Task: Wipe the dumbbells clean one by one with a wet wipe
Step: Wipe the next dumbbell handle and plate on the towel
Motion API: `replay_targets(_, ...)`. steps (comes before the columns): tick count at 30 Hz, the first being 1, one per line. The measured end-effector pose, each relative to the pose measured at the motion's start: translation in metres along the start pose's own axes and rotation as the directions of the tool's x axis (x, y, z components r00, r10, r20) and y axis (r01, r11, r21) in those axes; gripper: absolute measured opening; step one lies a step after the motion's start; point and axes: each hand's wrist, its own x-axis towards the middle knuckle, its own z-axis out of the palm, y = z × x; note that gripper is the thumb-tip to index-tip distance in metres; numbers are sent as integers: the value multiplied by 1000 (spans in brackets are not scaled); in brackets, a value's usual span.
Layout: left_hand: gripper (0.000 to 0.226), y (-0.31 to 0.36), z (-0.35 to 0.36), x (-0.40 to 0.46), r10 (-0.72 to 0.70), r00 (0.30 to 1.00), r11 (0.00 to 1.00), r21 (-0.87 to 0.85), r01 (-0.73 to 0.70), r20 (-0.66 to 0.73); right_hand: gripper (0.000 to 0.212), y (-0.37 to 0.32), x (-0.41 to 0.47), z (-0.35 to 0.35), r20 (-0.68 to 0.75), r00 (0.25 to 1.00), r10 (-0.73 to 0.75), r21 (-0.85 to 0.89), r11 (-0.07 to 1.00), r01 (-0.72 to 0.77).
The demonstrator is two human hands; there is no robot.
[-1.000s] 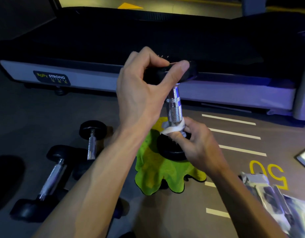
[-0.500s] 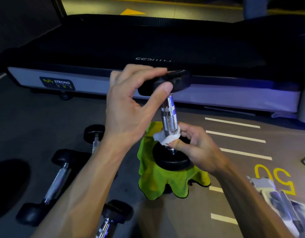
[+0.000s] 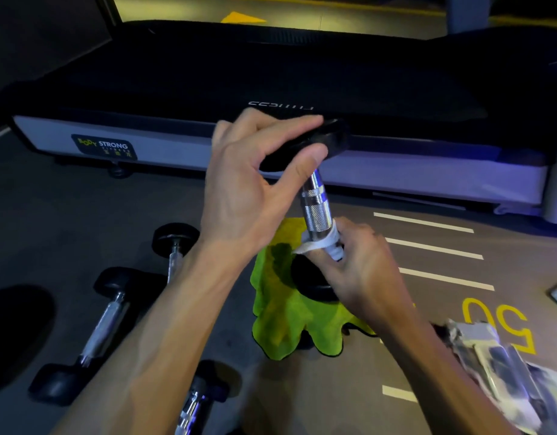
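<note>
Dumbbell in hand: held nearly upright, tilted slightly, top plate far and lower plate near; lower plate over the green cloth, contact with it not clear.
Wet wipe: wrapped round the bottom of the knurled chrome handle, just above the lower plate; sits about where it did half a second ago, so the rubbing is staying at the handle's lower end.
Right hand: fingers curled round the wipe and the handle, pinching both; a tail of wipe sticks out to the left.
Left hand: fingers spread over the top plate, thumb under its rim, gripping it to steady the bar; plate now tipped a little more to the right than a second ago, likely turned to bring a fresh face of the handle to the wipe.
Meaning for the task: handle cleaning of this one dumbbell under way, lower section in hand; upper handle and both plates judged still to do.
Other dumbbells: one lying at left, one farther off standing behind it, one at the near edge, all on the floor, none being touched.
Farther out: treadmill across the far side; wipe packet at near right, by yellow floor numerals.
</note>
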Motion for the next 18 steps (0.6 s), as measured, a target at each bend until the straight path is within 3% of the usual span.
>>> replay_targets(2, 31, 0, -1, 3, 8, 1000, 1000, 13, -8, 14, 45, -3, 2, -6, 17, 1000, -7, -5, 1000, 7)
replay_targets(4, 30, 1, -1, 5, 12, 999, 1000, 3, -12, 47, 46, 1, 8, -17, 167, 986, -31, 159, 987, 4)
replay_targets(7, 29, 1, 1, 7, 13, 997, 999, -32, -11, 79, 20, 16, 18, -27, 401, 906, -134, 497, 863, -92)
replay_targets(9, 29, 1, 2, 7, 14, 996, 999, -49, -9, 93, 21, 24, 21, -27, 449, 876, -173, 567, 813, -130)
replay_targets(13, 28, -5, 2, 9, 8, 997, 998, -68, -3, 79, 31, 26, 26, -25, 471, 861, -190, 505, 859, -87)
replay_targets(15, 28, -8, 1, 9, 4, 997, 998, -69, 1, 71, 38, 14, 24, -25, 412, 899, -146, 425, 904, -48)
replay_targets(18, 27, -8, -1, 9, 17, 998, 998, -68, -12, 66, 53, -11, 20, -22, 232, 973, -7, 112, 994, -19)
